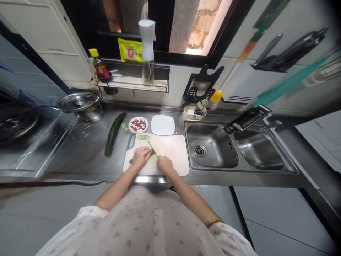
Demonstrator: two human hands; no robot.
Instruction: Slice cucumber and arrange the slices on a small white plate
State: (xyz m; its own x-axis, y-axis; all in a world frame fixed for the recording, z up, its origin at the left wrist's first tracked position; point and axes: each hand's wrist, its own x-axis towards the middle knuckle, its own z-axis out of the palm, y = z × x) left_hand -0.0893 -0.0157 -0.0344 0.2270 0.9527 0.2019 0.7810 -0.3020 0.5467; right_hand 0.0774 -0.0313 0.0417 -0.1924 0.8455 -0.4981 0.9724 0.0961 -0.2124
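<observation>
- The left hand (pixel 141 155) is lying curled over a short dark-green cucumber piece (pixel 130 161) at the frame's centre. Its grip is pressing the piece onto a white rectangular plastic cutting board (pixel 173 151).
- The right hand (pixel 164 164) is sitting just right of it, its grip wrapping closed around the handle of a slim-bladed knife (pixel 151 146). The blade is pointing up-left beside the left fingers.
- Thin, pale-green round slices (pixel 143 137) are lying in a row at the board's upper left edge.
- A long whole cucumber (pixel 114 133) is resting left of the board on the brushed stainless-steel surface (pixel 80 156).
- Above the board, a small round plate of red pieces (pixel 138 124) and a white square plate (pixel 162 124) are sitting side by side.
- A shiny steel double sink (pixel 213 135) is filling the right centre.
- A lidded steel pot (pixel 80 103) is standing at upper left.
</observation>
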